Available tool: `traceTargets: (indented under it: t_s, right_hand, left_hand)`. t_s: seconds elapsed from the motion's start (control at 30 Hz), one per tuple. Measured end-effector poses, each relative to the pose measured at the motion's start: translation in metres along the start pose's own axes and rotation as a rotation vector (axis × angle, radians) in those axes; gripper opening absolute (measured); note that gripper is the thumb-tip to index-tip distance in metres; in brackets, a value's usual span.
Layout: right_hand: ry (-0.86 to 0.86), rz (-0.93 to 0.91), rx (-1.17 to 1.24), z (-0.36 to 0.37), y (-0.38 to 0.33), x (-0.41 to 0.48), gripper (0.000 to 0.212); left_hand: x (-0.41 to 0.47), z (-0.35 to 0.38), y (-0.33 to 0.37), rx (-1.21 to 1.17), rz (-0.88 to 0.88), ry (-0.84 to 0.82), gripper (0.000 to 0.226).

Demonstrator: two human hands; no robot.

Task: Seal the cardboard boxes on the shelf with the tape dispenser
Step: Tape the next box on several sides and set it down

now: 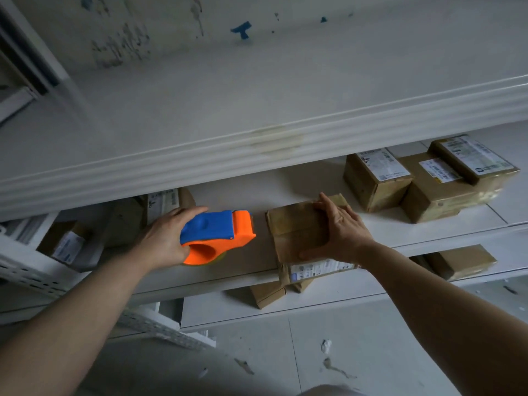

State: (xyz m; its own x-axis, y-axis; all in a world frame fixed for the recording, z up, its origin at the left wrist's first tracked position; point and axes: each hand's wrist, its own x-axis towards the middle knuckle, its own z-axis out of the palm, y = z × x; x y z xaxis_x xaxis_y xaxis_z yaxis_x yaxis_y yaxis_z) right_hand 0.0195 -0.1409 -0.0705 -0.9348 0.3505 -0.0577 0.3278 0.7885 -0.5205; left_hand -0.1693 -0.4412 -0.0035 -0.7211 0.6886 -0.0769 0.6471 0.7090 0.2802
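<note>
White metal shelf (pixel 251 270) over a stained pale floor, dim light. Nearest, 2 bare forearms reaching up and in. Left hand (pixel 163 238) wrapped around the orange-and-blue tape dispenser (pixel 217 235), held just above the shelf beside the box, apart from it. Right hand (pixel 340 230) spread flat, palm down on the cardboard box (pixel 297 230) at the shelf's front edge, pinning it, fingers not curled around anything. No fresh tape visible across this box, so sealing here judged not yet begun. Farther right, 3 labelled boxes (pixel 428 181) clustered; sealed or not, cannot tell. More boxes at far left and below.
</note>
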Motion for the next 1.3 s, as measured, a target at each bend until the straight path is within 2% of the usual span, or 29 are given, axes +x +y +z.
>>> traceTargets:
  t_s: [0.37, 0.5, 0.53, 0.63, 0.7, 0.9, 1.03, 1.2, 1.3]
  right_hand:
    - [-0.021, -0.002, -0.032, -0.004, -0.003, -0.002, 0.13]
    - [-0.116, -0.101, -0.214, -0.006, -0.003, -0.003, 0.123]
    - [-0.122, -0.133, -0.274, -0.006, -0.004, -0.003, 0.12]
    - [-0.09, -0.238, -0.391, -0.002, -0.024, -0.006, 0.094]
    - [-0.139, -0.295, -0.397, 0.008, -0.039, -0.009, 0.088]
    - [-0.255, -0.279, -0.447, 0.022, -0.037, -0.011, 0.095]
    - [-0.296, -0.287, -0.494, 0.021, -0.039, -0.009, 0.107]
    - [-0.242, -0.258, -0.597, 0.017, -0.068, 0.003, 0.132]
    - [-0.328, -0.265, -0.754, 0.023, -0.083, 0.012, 0.151]
  left_hand:
    - [0.004, 0.025, 0.001, 0.058, 0.036, -0.026, 0.088]
    - [0.006, 0.037, 0.015, 0.059, 0.025, -0.05, 0.086]
    - [0.007, 0.041, 0.02, 0.037, 0.02, -0.055, 0.086]
    - [0.008, 0.047, 0.029, -0.02, 0.029, -0.039, 0.086]
    - [0.007, 0.05, 0.032, -0.038, 0.028, -0.038, 0.085]
    - [0.001, 0.059, 0.035, -0.058, 0.002, -0.037, 0.085]
    - [-0.003, 0.062, 0.034, -0.041, -0.038, -0.048, 0.086]
    - [-0.008, 0.062, 0.03, -0.046, -0.018, -0.051, 0.084]
    - [-0.012, 0.061, 0.028, -0.08, -0.006, -0.046, 0.081]
